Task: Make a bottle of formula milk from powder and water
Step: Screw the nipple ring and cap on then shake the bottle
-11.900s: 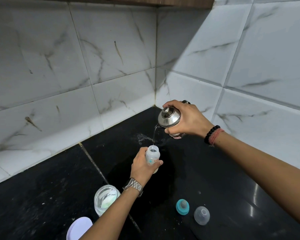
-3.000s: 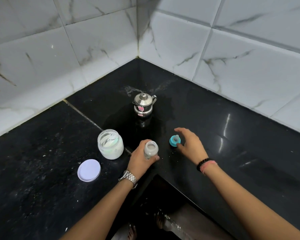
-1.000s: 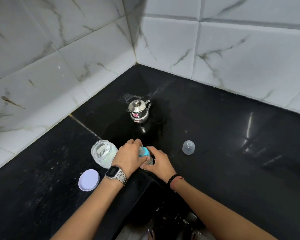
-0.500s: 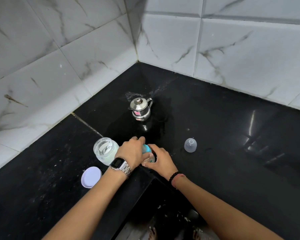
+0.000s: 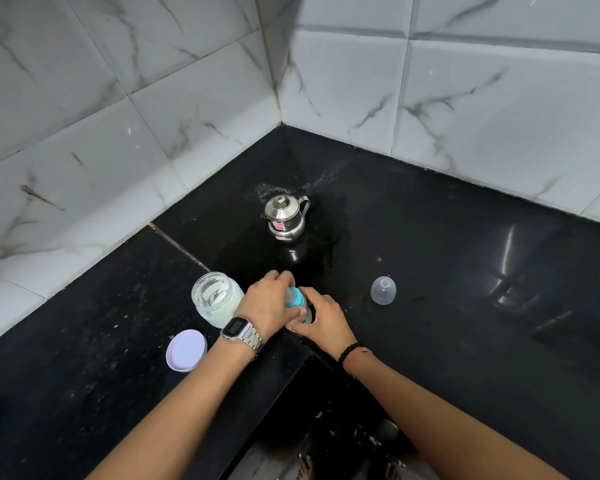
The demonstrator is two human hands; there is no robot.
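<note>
Item 1, baby bottle (image 5: 303, 315): low centre of the frame, at the inner corner edge of the black counter (image 5: 465, 271), wedged between your two hands and mostly hidden by them. Its teal teat ring (image 5: 296, 299) shows at the top, tilted toward the left of the frame.

Item 2, your left hand (image 5: 269, 306): comes in from lower left, fingers curled over the teal teat ring from the left and above, gripping it. A metal wristwatch (image 5: 241, 332) sits on the wrist.

Item 3, your right hand (image 5: 324, 323): comes in from lower right, fingers wrapped round the bottle's body below the ring, holding it. A black bead bracelet (image 5: 350, 351) and a red thread sit on the wrist.

Item 4, powder jar (image 5: 215, 301): open, just left of your left hand, touching or nearly touching it; which, you cannot tell.

Item 5, white jar lid (image 5: 186, 349): flat on the counter, below and left of the jar.

Item 6, steel kettle (image 5: 286, 216): upright, lid on, above the hands, toward the tiled corner, well apart from the bottle.

Item 7, clear bottle cap (image 5: 383, 289): on the counter, right of your right hand, apart from it.
</note>
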